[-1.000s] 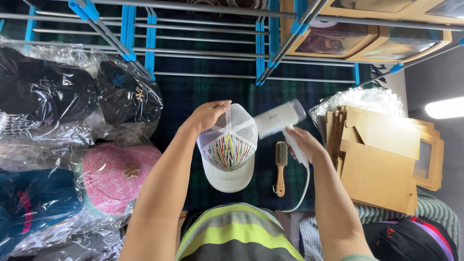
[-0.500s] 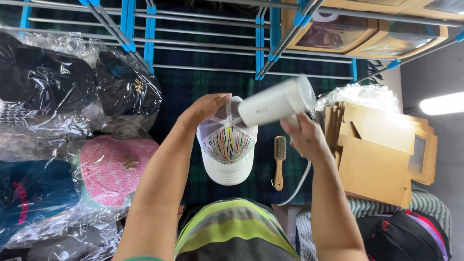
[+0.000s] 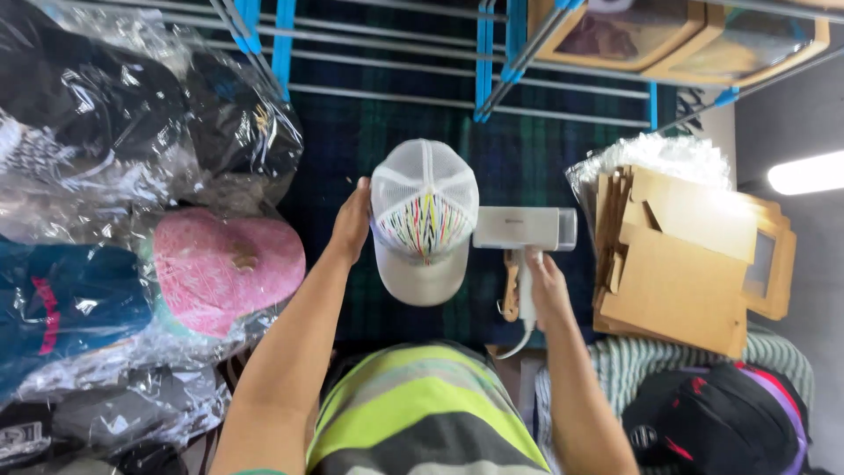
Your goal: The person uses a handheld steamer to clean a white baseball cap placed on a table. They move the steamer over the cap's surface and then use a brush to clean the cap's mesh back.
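Observation:
A white mesh-backed cap (image 3: 424, 220) with a striped multicolour front panel stands in the middle, brim toward me. My left hand (image 3: 352, 222) holds its left side. My right hand (image 3: 543, 283) grips the handle of a white hand-held steamer (image 3: 525, 230), whose head points left at the cap's right side. A white cord (image 3: 519, 339) trails from the handle. A small wooden brush (image 3: 509, 288) lies on the dark plaid cloth (image 3: 352, 149) just beneath the steamer, partly hidden.
Caps in clear plastic bags, among them a pink one (image 3: 224, 268), pile up at left. Flat cardboard boxes (image 3: 686, 264) stack at right above a black bag (image 3: 721, 422). A metal rack with blue joints (image 3: 492, 62) crosses the top.
The steamer has swung down from above the cap to its right side, head now level and pointing left. My left hand has shifted from the cap's top to its left side.

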